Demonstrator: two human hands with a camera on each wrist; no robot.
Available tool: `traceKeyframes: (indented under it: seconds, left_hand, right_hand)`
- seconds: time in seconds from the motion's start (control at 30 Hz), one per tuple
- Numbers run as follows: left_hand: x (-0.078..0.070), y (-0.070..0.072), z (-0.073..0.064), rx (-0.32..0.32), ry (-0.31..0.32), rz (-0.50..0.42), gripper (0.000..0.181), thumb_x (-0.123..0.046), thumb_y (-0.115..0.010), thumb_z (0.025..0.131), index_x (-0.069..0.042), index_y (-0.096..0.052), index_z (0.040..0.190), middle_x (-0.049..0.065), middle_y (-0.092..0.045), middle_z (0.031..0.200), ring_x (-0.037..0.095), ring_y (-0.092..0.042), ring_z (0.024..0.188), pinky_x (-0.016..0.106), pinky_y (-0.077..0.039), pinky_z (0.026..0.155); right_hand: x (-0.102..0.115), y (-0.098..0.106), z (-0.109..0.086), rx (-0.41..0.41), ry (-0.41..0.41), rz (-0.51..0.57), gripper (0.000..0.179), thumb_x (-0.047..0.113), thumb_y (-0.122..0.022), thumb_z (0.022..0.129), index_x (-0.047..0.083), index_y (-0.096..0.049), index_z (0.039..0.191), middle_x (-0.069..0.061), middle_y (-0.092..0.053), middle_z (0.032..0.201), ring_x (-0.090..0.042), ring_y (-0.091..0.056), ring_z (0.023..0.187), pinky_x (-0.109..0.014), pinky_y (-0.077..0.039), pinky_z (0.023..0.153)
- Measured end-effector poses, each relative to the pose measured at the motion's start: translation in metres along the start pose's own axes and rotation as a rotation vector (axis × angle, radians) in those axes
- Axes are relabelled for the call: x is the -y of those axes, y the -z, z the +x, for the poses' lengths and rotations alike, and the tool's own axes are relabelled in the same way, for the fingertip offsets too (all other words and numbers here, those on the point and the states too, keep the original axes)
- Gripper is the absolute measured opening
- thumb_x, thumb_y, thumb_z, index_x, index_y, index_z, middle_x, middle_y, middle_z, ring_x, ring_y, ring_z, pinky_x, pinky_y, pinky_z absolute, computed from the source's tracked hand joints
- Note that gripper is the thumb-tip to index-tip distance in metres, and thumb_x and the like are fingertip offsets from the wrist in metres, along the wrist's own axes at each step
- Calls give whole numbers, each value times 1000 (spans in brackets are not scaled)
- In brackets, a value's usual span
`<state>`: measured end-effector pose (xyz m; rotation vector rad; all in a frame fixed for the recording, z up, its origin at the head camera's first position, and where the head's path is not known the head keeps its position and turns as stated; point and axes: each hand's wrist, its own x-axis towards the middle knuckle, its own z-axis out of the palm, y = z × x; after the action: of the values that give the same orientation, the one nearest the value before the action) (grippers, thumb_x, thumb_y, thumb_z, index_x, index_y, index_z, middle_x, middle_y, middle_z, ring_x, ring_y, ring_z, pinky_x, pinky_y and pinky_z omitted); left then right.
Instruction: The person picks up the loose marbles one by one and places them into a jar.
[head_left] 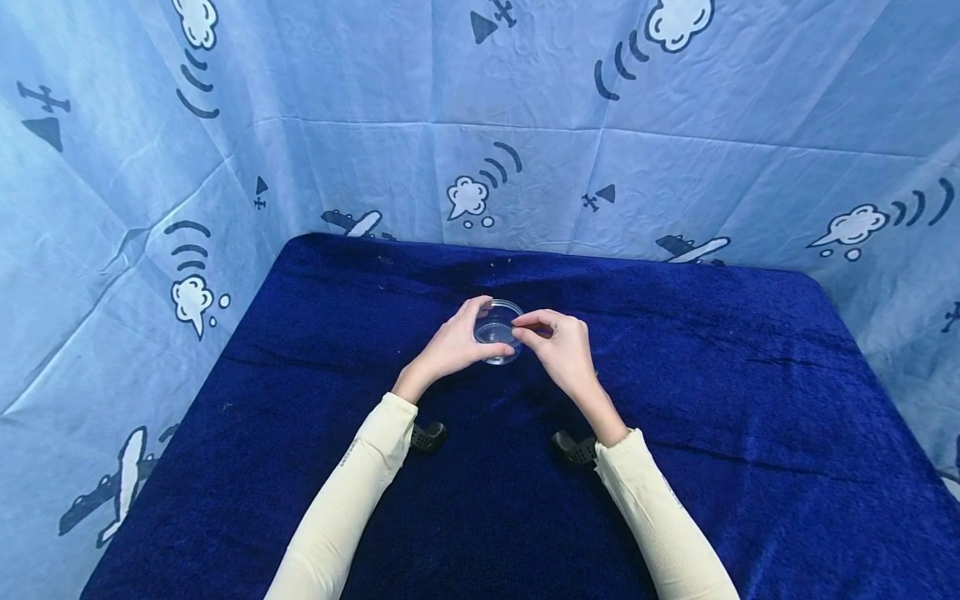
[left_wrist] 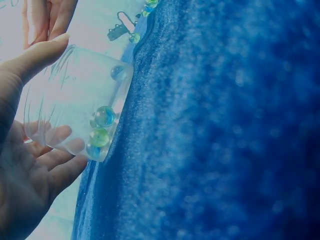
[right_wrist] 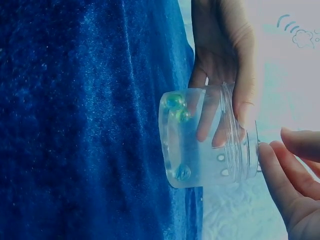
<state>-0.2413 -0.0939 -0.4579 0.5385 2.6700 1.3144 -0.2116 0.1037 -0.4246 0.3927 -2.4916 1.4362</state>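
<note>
My left hand (head_left: 455, 337) grips a clear plastic jar (head_left: 497, 332) from the side, fingers round the far wall and thumb on the near wall. Glass marbles (left_wrist: 105, 116) with blue and green swirls lie at the bottom of the jar, several in all. The jar's base is low, close over the blue cloth. At the jar's rim is my right hand (head_left: 558, 343), its thumb and index fingertips drawn close together. In the right wrist view, the right fingers (right_wrist: 280, 167) sit right at the mouth end; I cannot tell whether they pinch anything.
A dark blue velvety cloth (head_left: 720, 375) covers the table. More marbles (left_wrist: 150, 6) show near its far edge. Dark wrist-worn devices (head_left: 429, 437) sit under both sleeves. Behind hangs a light blue curtain (head_left: 390, 75) printed with clouds and planes.
</note>
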Motion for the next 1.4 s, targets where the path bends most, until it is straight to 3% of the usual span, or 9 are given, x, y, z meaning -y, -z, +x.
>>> traceKeyframes:
  seconds: [0.9, 1.4]
  left_hand:
    - [-1, 0, 0, -7, -3, 12, 92, -44, -84, 84, -8, -38, 155, 14, -50, 150, 31, -54, 133, 48, -42, 110]
    - [0, -1, 0, -11, -2, -1, 90, -41, -85, 84, -9, -39, 155, 14, -50, 150, 31, -53, 133, 47, -42, 110]
  right_hand:
    - [-4, 4, 2, -41, 10, -4, 8, 3, -82, 86, 0, -80, 93, -13, -77, 90, -17, -69, 76, -15, -45, 66]
    - [-8, 11, 5, -38, -33, 3, 14, -1, -79, 87, -2, -78, 100, -13, -76, 87, -19, -70, 76, -14, -48, 68]
